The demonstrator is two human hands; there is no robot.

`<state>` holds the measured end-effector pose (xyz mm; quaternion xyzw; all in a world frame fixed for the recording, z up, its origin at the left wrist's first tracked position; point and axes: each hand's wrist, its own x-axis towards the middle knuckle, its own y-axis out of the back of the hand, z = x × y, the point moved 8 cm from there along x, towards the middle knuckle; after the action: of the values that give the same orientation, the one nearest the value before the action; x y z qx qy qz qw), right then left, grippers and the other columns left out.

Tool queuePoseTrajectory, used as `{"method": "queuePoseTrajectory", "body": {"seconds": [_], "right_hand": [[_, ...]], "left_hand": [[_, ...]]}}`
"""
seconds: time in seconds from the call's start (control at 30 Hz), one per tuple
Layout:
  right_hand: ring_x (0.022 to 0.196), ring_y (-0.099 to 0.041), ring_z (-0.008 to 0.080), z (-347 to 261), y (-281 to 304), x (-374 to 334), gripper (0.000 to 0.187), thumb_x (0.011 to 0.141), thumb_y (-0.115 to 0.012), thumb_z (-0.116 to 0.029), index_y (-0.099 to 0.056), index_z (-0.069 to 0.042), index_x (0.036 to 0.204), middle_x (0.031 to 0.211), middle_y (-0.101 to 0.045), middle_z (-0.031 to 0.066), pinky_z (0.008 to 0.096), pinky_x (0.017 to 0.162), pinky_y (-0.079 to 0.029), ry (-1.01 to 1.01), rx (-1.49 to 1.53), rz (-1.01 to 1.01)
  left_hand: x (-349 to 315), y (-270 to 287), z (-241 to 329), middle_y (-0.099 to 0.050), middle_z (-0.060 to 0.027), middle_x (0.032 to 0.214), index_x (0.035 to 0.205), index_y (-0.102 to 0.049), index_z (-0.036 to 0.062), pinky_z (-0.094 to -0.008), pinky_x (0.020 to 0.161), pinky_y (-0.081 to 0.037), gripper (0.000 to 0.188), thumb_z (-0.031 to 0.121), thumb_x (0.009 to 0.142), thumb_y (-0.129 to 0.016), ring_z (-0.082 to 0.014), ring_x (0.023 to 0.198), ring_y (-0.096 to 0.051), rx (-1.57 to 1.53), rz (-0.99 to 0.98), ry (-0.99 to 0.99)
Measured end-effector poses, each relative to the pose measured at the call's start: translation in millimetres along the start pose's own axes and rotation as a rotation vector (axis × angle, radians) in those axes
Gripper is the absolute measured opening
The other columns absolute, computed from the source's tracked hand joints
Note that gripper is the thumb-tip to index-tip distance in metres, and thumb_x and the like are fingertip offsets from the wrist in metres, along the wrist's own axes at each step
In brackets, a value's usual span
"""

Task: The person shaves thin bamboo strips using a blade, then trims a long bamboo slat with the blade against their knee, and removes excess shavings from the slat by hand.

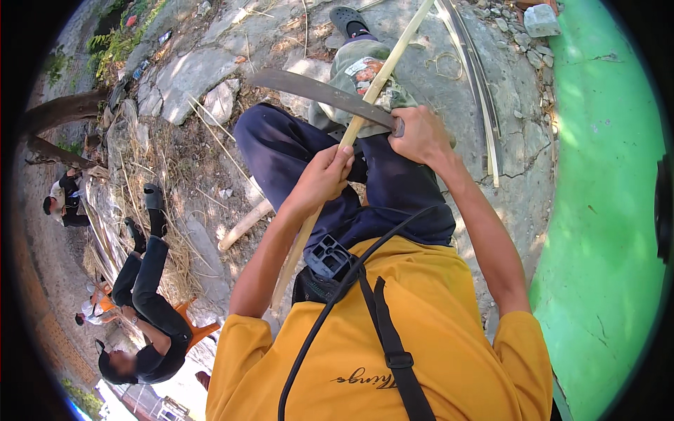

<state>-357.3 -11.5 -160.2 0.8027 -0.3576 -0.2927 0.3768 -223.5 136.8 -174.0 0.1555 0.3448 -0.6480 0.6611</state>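
Observation:
My left hand [326, 175] is closed round a long pale bamboo strip [393, 63] that runs slantwise from the far edge down past my left forearm. In my right hand [421, 133] is the handle of a machete, gripped in a fist. The machete's dark, slightly curved blade [309, 89] points to the left and crosses the strip just beyond my left fingers. Whether the edge bites into the strip cannot be made out. Under the strip, a worn green-grey cloth with an orange patch [365, 74] covers my lower leg.
Several long split strips [481, 91] lie on the cracked ground at the right, beside a green surface [604, 175]. A thick pale pole [244, 226] lies left of my knee. A seated person [144, 302] and other people are farther left. A grey block [541, 21] is at far right.

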Motion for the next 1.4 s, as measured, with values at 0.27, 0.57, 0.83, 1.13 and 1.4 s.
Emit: {"method": "queuePoseTrajectory", "body": {"seconds": [0.27,0.57,0.83,1.13,1.4], "right_hand": [[0.091,-0.071,0.0448,19,1,8,0.040,0.069,-0.066,-0.022,-0.078,-0.006,0.103,0.093,-0.073,0.0266,0.0501,0.085,-0.057,-0.078,0.063,0.049],[0.096,-0.069,0.0442,25,-5,11,0.043,0.069,-0.068,-0.023,-0.076,-0.006,0.108,0.098,-0.073,0.0247,0.0505,0.087,-0.056,-0.095,0.019,-0.067],[0.094,-0.070,0.0447,15,-5,-2,0.037,0.071,-0.070,-0.024,-0.077,-0.008,0.103,0.094,-0.073,0.0248,0.0512,0.086,-0.056,0.031,0.038,0.189],[0.092,-0.070,0.0456,24,0,11,0.041,0.071,-0.067,-0.023,-0.078,-0.008,0.108,0.094,-0.073,0.0258,0.0516,0.085,-0.057,-0.103,0.050,0.037],[0.092,-0.070,0.0463,23,5,11,0.042,0.070,-0.068,-0.022,-0.077,-0.004,0.107,0.094,-0.072,0.0275,0.0501,0.087,-0.057,-0.046,0.081,0.090]], "left_hand": [[7,9,-20,-0.036,0.0083,0.067,0.084,-0.048,0.0109,-0.0241,0.046,-0.025,0.038,0.038,0.111,-0.046,-0.0030,0.052,-0.032,0.338,0.179,-0.232],[8,10,-11,-0.037,0.0074,0.066,0.085,-0.049,0.0090,-0.0249,0.048,-0.028,0.037,0.035,0.111,-0.045,-0.0045,0.053,-0.033,0.423,0.193,-0.259],[11,13,1,-0.045,-0.0117,0.065,0.084,-0.052,-0.0018,-0.0389,0.062,-0.041,0.040,0.028,0.110,-0.045,-0.0205,0.062,-0.045,0.491,0.253,-0.233],[-13,12,-12,-0.040,0.0001,0.065,0.083,-0.049,0.0047,-0.0303,0.052,-0.033,0.040,0.033,0.111,-0.046,-0.0102,0.055,-0.038,0.436,0.238,-0.179],[-10,-11,-7,-0.032,0.0083,0.066,0.089,-0.045,0.0126,-0.0222,0.041,-0.021,0.033,0.036,0.112,-0.044,-0.0020,0.047,-0.027,0.012,0.025,0.001]]}}
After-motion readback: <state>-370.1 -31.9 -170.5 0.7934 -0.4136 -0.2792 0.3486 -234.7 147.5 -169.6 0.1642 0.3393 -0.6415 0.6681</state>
